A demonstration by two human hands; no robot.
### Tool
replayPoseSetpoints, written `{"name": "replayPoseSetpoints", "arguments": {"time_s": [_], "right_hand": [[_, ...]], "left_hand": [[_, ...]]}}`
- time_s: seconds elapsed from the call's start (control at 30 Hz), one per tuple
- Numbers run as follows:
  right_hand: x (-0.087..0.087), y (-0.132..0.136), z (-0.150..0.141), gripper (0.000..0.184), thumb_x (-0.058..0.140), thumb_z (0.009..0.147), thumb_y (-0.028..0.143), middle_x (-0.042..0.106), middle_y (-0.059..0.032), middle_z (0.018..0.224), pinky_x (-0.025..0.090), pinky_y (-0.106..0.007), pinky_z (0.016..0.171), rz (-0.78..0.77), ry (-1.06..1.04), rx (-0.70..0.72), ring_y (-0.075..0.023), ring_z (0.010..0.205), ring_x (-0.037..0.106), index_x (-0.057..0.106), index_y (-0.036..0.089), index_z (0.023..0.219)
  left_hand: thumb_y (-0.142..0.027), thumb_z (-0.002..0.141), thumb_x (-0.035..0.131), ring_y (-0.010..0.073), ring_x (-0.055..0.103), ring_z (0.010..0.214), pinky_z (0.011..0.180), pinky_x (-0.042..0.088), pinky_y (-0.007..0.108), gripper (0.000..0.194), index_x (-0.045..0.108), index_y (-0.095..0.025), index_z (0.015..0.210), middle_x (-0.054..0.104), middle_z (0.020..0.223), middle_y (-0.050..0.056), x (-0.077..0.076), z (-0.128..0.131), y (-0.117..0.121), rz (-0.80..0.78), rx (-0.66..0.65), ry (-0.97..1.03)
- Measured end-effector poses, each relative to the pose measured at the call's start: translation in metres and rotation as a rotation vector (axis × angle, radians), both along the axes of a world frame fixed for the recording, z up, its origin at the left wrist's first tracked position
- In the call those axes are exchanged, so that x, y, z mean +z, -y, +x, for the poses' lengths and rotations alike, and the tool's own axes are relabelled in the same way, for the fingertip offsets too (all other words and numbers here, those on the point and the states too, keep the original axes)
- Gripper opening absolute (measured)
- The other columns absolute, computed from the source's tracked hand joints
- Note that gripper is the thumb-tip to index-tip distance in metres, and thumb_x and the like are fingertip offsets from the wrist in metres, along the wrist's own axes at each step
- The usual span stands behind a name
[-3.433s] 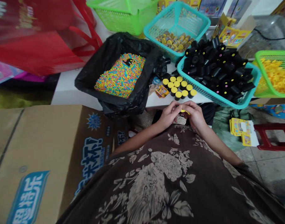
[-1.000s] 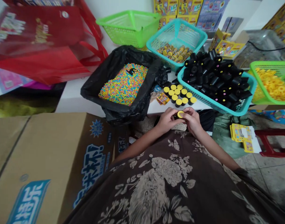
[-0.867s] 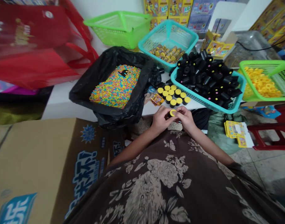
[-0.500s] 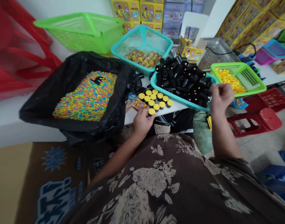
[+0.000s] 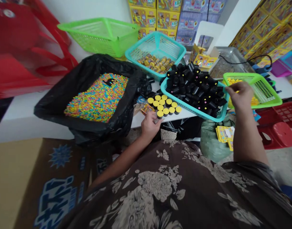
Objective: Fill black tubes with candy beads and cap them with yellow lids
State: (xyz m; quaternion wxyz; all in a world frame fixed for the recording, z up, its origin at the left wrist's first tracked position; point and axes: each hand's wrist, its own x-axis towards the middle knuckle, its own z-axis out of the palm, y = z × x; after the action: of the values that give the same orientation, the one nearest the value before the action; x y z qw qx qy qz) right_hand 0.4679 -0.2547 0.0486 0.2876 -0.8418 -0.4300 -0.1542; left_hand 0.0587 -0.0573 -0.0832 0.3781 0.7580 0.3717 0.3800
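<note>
My left hand (image 5: 150,125) rests at the table's front edge, its fingertips beside a cluster of black tubes with yellow caps (image 5: 163,105). It appears to hold nothing. My right hand (image 5: 242,95) hangs over a lime-green basket (image 5: 267,101) of yellow plastic rings (image 5: 254,101), fingers curled downward, and whatever they may hold is hidden. Behind the cluster, a teal basket (image 5: 192,113) is piled with black tubes. Further back, another teal basket (image 5: 169,39) holds small yellow-and-gold tubes. A black bag (image 5: 64,95) lined around multicoloured candy beads (image 5: 96,98) lies left of my left hand.
A small printed card (image 5: 147,108) lies by the tubes. A lime basket (image 5: 100,36) and stacked printed boxes (image 5: 167,19) stand behind. A red stool (image 5: 278,135), a green sack (image 5: 212,143) and a cardboard box (image 5: 28,181) sit below the table.
My hands have parted from holding a yellow-capped tube together. The right hand moved right over the lime-green basket, the left stayed by the tube cluster, and the view turned right.
</note>
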Motion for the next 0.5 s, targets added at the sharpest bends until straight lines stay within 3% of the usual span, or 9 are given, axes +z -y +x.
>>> {"name": "replayPoseSetpoints", "arguments": {"time_s": [0.1, 0.23, 0.33, 0.4, 0.5], "right_hand": [[-0.002, -0.03, -0.036, 0.034, 0.079, 0.075, 0.053, 0.065, -0.0058, 0.082, 0.054, -0.048, 0.087, -0.092, -0.02, 0.019, -0.0268, 0.086, 0.064, 0.063, 0.024, 0.081], [0.009, -0.056, -0.06, 0.038, 0.087, 0.061, 0.042, 0.064, -0.0047, 0.081, 0.055, -0.053, 0.091, -0.152, -0.051, -0.013, -0.03, 0.09, 0.065, 0.054, 0.026, 0.072], [0.024, -0.061, -0.074, 0.043, 0.087, 0.056, 0.036, 0.062, -0.0044, 0.074, 0.055, -0.057, 0.087, -0.055, -0.125, -0.181, -0.03, 0.081, 0.065, 0.047, 0.03, 0.07], [0.031, -0.068, -0.088, 0.05, 0.09, 0.051, 0.038, 0.064, -0.006, 0.075, 0.055, -0.058, 0.082, 0.109, -0.189, -0.24, -0.0308, 0.075, 0.066, 0.045, 0.032, 0.072], [0.038, -0.092, -0.126, 0.048, 0.09, 0.054, 0.059, 0.071, -0.0095, 0.083, 0.056, -0.059, 0.078, 0.313, -0.213, 0.045, -0.033, 0.077, 0.069, 0.056, 0.033, 0.077]], "left_hand": [[-0.038, 0.074, 0.084, 0.0091, 0.053, 0.057, 0.06, 0.046, 0.025, 0.039, 0.058, -0.021, 0.098, 0.066, 0.084, -0.002, 0.003, -0.002, 0.002, -0.049, -0.02, 0.063], [-0.043, 0.081, 0.078, 0.0093, 0.052, 0.059, 0.06, 0.045, 0.024, 0.03, 0.059, -0.021, 0.09, 0.062, 0.081, -0.002, 0.012, -0.009, 0.006, -0.062, -0.074, 0.168], [-0.047, 0.087, 0.073, 0.0115, 0.052, 0.062, 0.062, 0.046, 0.026, 0.029, 0.06, -0.021, 0.082, 0.061, 0.077, 0.0, 0.025, -0.023, 0.006, 0.019, -0.102, 0.205], [-0.05, 0.09, 0.069, 0.0137, 0.053, 0.064, 0.064, 0.047, 0.028, 0.032, 0.061, -0.022, 0.077, 0.06, 0.073, 0.001, 0.035, -0.035, 0.002, 0.095, -0.09, 0.213], [-0.053, 0.094, 0.063, 0.0187, 0.057, 0.071, 0.073, 0.051, 0.035, 0.037, 0.062, -0.022, 0.073, 0.059, 0.071, 0.004, 0.047, -0.052, -0.007, 0.182, -0.022, 0.203]]}}
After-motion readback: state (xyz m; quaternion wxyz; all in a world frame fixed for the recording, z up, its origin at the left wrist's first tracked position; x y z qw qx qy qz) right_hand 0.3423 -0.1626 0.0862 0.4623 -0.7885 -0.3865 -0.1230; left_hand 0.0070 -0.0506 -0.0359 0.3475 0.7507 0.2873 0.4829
